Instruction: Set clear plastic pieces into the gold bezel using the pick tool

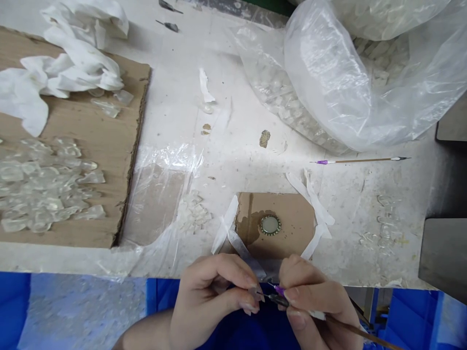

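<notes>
At six o'clock, the left hand (207,304) pinches a clear chip (256,293) close against the needle tool (280,300), gripped narrowly in the right hand (314,307). A slip of the sharp tip could prick the left hand or flick the chip away.

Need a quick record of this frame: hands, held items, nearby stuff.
left hand: pinches a small clear glassy chip
right hand: grips a thin wooden-handled pick with purple collar, metal tip near chip
nearby: gold-rimmed bottle cap on a taped brown cardboard patch
also: similar wooden pick on white bench; clear chips piled on brown cardboard sheet
</notes>
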The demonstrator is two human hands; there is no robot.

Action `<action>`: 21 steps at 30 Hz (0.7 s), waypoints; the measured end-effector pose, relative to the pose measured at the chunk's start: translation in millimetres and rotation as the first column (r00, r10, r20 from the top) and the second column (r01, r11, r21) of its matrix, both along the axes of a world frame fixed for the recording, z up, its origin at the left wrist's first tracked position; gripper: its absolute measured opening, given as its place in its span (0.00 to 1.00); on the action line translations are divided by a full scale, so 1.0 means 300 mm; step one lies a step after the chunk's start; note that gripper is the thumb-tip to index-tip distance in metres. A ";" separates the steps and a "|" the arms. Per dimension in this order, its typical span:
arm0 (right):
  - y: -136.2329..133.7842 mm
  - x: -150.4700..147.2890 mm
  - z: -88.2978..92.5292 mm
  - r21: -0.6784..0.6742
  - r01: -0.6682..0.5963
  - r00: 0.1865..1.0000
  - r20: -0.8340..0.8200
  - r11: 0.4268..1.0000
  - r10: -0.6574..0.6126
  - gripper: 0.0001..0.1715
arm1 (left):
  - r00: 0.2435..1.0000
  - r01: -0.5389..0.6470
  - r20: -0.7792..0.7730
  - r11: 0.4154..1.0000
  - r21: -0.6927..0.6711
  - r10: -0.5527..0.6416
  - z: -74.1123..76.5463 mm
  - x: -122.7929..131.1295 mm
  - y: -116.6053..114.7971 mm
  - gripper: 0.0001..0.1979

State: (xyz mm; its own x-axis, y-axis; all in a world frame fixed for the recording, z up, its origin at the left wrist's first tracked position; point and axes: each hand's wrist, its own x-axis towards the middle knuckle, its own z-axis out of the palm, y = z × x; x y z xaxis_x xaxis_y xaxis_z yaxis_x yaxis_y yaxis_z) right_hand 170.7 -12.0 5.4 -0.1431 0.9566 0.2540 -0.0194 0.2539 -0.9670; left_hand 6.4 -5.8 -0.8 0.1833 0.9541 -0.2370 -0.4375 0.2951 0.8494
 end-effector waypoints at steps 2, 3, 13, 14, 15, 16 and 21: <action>0.001 0.003 0.008 0.026 -0.016 0.999 0.036 1.000 0.015 0.14 | 0.997 0.003 -0.071 0.998 0.061 0.001 0.000 -0.007 0.001 0.02; 0.000 0.006 0.013 0.038 -0.026 0.998 0.066 0.999 0.023 0.14 | 0.994 0.012 -0.112 0.995 0.103 0.000 0.000 -0.011 0.001 0.01; 0.002 0.021 0.047 0.072 -0.107 0.970 0.227 0.992 0.089 0.14 | 0.929 0.175 -0.370 0.901 0.398 -0.017 0.002 -0.047 0.011 0.04; 0.002 0.020 0.045 0.067 -0.106 0.974 0.209 0.992 0.090 0.15 | 0.922 0.193 -0.387 0.886 0.422 -0.016 0.002 -0.052 0.012 0.04; 0.002 0.019 0.043 0.059 -0.105 0.973 0.212 0.993 0.091 0.17 | 0.915 0.212 -0.403 0.870 0.446 -0.016 0.001 -0.056 0.013 0.05; 0.002 0.019 0.041 0.061 -0.107 0.970 0.227 0.992 0.090 0.18 | 0.910 0.225 -0.414 0.856 0.465 -0.014 0.000 -0.060 0.013 0.05; -0.042 0.025 0.013 0.045 -0.093 0.977 0.195 0.995 0.083 0.20 | 0.931 0.216 -0.361 0.883 0.417 -0.057 -0.002 -0.057 -0.002 0.09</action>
